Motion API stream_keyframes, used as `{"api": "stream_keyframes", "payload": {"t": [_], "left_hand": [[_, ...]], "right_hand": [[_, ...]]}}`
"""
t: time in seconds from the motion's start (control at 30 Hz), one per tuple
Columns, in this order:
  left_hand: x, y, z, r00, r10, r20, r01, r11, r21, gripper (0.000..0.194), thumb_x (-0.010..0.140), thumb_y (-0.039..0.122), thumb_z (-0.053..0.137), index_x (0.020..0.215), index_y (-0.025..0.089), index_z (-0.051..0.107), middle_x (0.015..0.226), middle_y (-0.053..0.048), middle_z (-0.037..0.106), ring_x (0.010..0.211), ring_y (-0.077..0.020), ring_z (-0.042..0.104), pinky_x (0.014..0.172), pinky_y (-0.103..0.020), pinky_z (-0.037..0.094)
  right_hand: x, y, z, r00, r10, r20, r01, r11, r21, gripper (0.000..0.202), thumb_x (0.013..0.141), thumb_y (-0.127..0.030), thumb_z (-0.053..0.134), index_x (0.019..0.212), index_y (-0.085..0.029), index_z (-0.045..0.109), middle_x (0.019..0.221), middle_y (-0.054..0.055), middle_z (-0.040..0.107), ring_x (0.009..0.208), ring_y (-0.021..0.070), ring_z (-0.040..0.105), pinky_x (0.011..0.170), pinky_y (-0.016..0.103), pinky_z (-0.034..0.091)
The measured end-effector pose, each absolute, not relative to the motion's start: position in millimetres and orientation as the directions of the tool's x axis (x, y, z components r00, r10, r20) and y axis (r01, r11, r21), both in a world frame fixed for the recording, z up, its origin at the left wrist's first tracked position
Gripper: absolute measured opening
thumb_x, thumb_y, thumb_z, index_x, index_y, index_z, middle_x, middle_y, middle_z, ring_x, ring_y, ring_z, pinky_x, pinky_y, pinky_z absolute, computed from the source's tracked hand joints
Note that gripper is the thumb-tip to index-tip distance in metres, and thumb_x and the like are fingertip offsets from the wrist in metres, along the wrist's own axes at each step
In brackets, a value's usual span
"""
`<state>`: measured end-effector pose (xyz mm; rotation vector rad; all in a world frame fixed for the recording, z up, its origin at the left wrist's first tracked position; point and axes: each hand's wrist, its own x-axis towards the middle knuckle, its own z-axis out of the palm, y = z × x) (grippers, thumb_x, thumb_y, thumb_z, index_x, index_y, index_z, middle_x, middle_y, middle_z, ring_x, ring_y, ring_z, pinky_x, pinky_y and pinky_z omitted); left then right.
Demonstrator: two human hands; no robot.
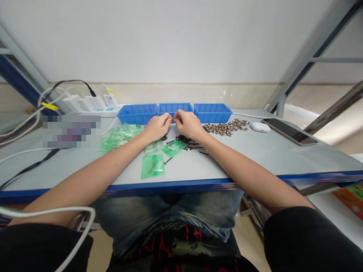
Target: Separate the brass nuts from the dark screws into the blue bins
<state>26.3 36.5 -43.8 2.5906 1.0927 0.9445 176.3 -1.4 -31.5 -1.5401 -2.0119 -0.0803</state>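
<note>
My left hand and my right hand meet in front of the middle blue bin. Both have their fingers pinched together; whatever is between the fingertips is too small to make out. Dark screws lie loose below my right hand, beside an opened-out green bag. Nearer the table edge is another green bag with screws inside. A heap of green bags lies left of my left hand. Shiny metal pieces are piled to the right of my right hand.
A left blue bin and a right blue bin flank the middle one. At the right are a white earphone case and a phone. A power strip with cables stands at the back left, behind a blurred-out item.
</note>
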Motion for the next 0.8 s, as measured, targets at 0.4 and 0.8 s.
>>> {"api": "stream_keyframes", "payload": {"t": [0.4,0.8], "left_hand": [[26.3,30.7,-40.0,0.511,0.677,0.529,0.637,-0.712,0.297,0.020,0.085,0.029,0.039,0.088,0.017,0.055,0.061,0.000,0.059,0.056,-0.0157,0.053,0.053,-0.025,0.033],[26.3,33.3,-41.3,0.526,0.676,0.516,0.621,-0.720,0.309,0.022,0.085,0.028,0.038,0.084,0.017,0.057,0.066,-0.002,0.062,0.060,-0.0156,0.055,0.056,-0.024,0.036]], "right_hand": [[175.8,0.3,-29.5,-0.192,0.848,0.495,0.891,0.362,-0.275,0.025,0.086,-0.028,0.036,0.087,-0.016,0.059,0.083,0.008,0.066,0.077,0.0217,0.058,0.065,0.028,0.037],[178.0,3.3,-31.5,-0.207,0.869,0.449,0.901,0.348,-0.260,0.023,0.086,-0.024,0.035,0.096,-0.017,0.055,0.093,0.011,0.065,0.087,0.0257,0.058,0.072,0.032,0.039]]}}
